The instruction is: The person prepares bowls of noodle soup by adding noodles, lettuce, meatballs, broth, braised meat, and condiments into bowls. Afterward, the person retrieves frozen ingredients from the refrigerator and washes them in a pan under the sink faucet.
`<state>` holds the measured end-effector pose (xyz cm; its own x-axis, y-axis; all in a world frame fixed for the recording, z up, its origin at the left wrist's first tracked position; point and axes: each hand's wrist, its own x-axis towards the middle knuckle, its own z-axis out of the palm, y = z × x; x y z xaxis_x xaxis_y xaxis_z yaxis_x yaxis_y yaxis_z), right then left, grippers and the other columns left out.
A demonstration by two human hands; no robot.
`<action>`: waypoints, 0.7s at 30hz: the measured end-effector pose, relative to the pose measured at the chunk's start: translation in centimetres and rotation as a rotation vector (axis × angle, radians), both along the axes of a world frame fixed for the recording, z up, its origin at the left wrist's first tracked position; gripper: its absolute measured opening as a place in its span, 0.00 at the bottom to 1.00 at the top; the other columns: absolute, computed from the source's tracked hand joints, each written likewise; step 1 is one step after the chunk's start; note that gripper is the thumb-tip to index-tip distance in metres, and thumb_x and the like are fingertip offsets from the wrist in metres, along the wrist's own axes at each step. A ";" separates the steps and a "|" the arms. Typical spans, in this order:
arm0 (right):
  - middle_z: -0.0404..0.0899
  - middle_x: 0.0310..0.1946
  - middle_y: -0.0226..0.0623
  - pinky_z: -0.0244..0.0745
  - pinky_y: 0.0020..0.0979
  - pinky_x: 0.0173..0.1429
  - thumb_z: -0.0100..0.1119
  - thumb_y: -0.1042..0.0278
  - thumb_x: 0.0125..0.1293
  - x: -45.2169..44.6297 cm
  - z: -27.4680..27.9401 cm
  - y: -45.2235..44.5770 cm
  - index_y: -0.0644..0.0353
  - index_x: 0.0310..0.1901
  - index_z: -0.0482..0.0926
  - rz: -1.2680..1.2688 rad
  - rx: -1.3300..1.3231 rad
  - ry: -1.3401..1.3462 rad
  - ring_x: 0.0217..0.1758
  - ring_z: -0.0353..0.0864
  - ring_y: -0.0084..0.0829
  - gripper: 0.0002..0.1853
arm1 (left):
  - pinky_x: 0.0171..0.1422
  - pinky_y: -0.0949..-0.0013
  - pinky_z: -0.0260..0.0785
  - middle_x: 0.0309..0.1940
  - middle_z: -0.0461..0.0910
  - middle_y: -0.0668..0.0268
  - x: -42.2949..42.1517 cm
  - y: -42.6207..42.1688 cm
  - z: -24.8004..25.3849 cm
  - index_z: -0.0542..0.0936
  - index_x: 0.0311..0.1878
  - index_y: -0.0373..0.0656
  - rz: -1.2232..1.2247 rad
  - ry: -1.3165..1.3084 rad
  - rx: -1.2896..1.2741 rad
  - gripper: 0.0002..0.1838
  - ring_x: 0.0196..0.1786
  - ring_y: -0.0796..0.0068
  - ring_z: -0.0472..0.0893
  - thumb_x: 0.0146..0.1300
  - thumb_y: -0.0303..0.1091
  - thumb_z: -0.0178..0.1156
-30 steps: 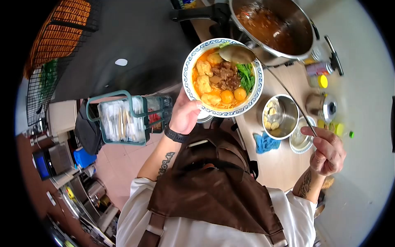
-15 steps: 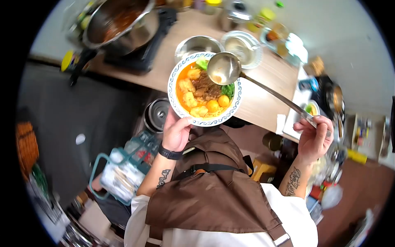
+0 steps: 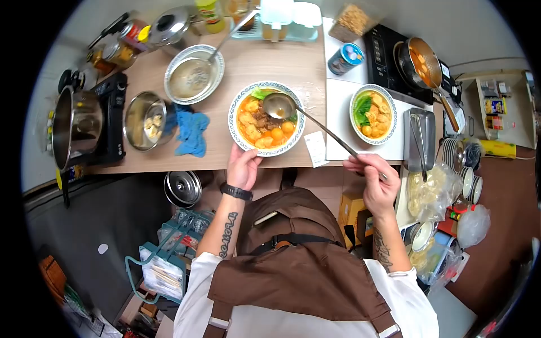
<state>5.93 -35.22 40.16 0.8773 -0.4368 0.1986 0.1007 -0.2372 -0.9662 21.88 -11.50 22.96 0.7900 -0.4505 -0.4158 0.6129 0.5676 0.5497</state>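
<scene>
My left hand (image 3: 243, 168) grips the near rim of a blue-patterned bowl (image 3: 233, 125) of noodle soup with meat, greens, tofu pieces and egg-like balls. The bowl is over the wooden table near its front edge; whether it touches the surface I cannot tell. Pinched in my right hand (image 3: 375, 179) is the handle of a metal ladle (image 3: 280, 106), whose round head hangs over the bowl's contents. A second bowl of similar food (image 3: 373, 115) stands on the white surface to the right. Between the two bowls lies a paper slip (image 3: 316, 149).
Left on the wooden table (image 3: 293, 56) are a large pot (image 3: 76, 127), a steel pot (image 3: 135, 121), a blue cloth (image 3: 192, 133) and a bowl with a strainer (image 3: 191, 78). A pan (image 3: 420, 62) sits on a cooker at right, behind a metal tray with tongs (image 3: 418, 141).
The view has turned from the large pot toward the table and second bowl. My hands still hold the bowl and ladle, which are now over the table's front part.
</scene>
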 end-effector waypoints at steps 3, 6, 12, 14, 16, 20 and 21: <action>0.86 0.43 0.46 0.82 0.31 0.52 0.54 0.82 0.71 0.6 -2.3 -4.1 0.71 0.50 0.82 0.068 -0.122 -0.010 0.46 0.87 0.35 0.10 | 0.70 0.58 0.74 0.66 0.73 0.58 0.3 -4.0 -1.8 0.63 0.72 0.42 0.002 -0.033 0.027 0.32 0.66 0.62 0.76 0.65 0.15 0.54; 0.85 0.45 0.50 0.83 0.33 0.51 0.58 0.78 0.71 0.9 -2.9 -6.6 0.70 0.51 0.83 0.144 -0.352 -0.020 0.47 0.88 0.40 0.11 | 0.67 0.60 0.76 0.64 0.74 0.59 0.2 -6.1 -2.2 0.63 0.73 0.42 0.017 -0.072 0.101 0.29 0.64 0.64 0.78 0.70 0.20 0.56; 0.85 0.45 0.49 0.82 0.32 0.49 0.64 0.80 0.64 0.3 -3.8 -8.3 0.66 0.51 0.84 0.131 -0.399 -0.097 0.45 0.87 0.40 0.14 | 0.63 0.64 0.76 0.59 0.74 0.56 -6.6 -10.3 -1.3 0.56 0.76 0.42 -0.220 -0.028 0.280 0.36 0.59 0.60 0.81 0.69 0.25 0.62; 0.85 0.44 0.48 0.81 0.32 0.48 0.64 0.80 0.65 0.2 -4.2 -8.4 0.67 0.51 0.84 0.083 -0.323 -0.093 0.44 0.87 0.39 0.13 | 0.64 0.63 0.75 0.63 0.71 0.54 -7.8 -14.8 -0.1 0.53 0.78 0.44 -0.404 -0.099 0.220 0.41 0.63 0.60 0.78 0.66 0.23 0.63; 0.85 0.43 0.48 0.81 0.31 0.47 0.63 0.79 0.67 0.2 -4.5 -8.5 0.69 0.51 0.83 0.049 -0.269 -0.093 0.43 0.87 0.38 0.12 | 0.65 0.62 0.74 0.68 0.66 0.52 -7.5 -19.9 0.3 0.52 0.79 0.45 -0.416 -0.076 0.101 0.44 0.67 0.60 0.75 0.63 0.21 0.64; 0.86 0.45 0.49 0.82 0.33 0.55 0.55 0.78 0.73 0.2 -4.1 -8.9 0.73 0.51 0.82 0.046 -0.146 -0.025 0.47 0.87 0.37 0.11 | 0.66 0.64 0.73 0.71 0.66 0.54 -6.0 -26.7 -0.8 0.55 0.79 0.44 -0.427 -0.046 -0.076 0.42 0.68 0.63 0.74 0.63 0.21 0.60; 0.86 0.45 0.49 0.82 0.33 0.55 0.55 0.78 0.73 0.2 -3.8 -9.2 0.73 0.51 0.82 0.042 -0.165 -0.021 0.47 0.87 0.37 0.11 | 0.65 0.65 0.74 0.69 0.69 0.55 -6.0 -27.1 -1.0 0.56 0.78 0.44 -0.434 -0.047 -0.115 0.39 0.66 0.65 0.75 0.64 0.21 0.58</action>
